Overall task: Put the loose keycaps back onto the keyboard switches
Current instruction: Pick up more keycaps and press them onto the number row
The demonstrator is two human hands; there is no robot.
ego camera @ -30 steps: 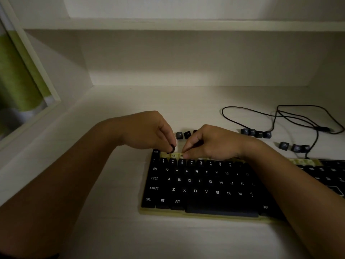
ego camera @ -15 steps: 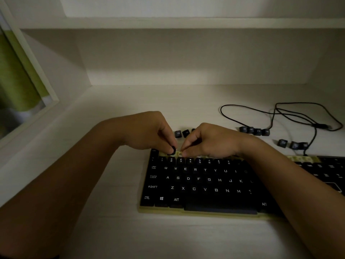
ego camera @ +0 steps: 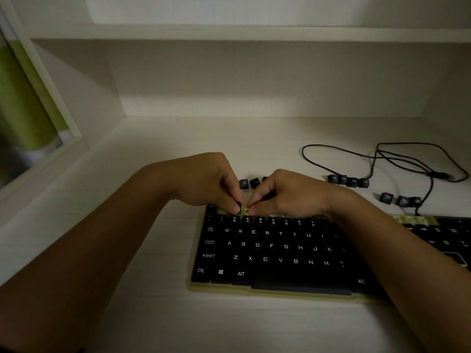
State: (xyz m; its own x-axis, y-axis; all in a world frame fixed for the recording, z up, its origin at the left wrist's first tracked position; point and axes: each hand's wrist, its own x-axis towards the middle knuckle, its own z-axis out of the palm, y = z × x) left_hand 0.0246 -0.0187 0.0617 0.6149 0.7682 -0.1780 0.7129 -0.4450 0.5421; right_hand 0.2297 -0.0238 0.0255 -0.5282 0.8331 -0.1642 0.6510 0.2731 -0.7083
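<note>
The left hand [ego camera: 204,182] pinches a keycap [ego camera: 238,207] onto a bare function-row switch [ego camera: 246,212]; the right hand [ego camera: 288,194] curls beside it, grip unclear; next probably needs squaring, then pressing.

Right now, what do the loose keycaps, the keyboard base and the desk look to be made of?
Loose keycaps: likely moulded plastic, dark and matt, with pale printed legends. Keyboard base: yellowish, probably plastic, showing where the top row is bare; finish unclear in this dim light. Desk: pale with faint grain lines, matt; laminate or painted wood, cannot tell which.
</note>
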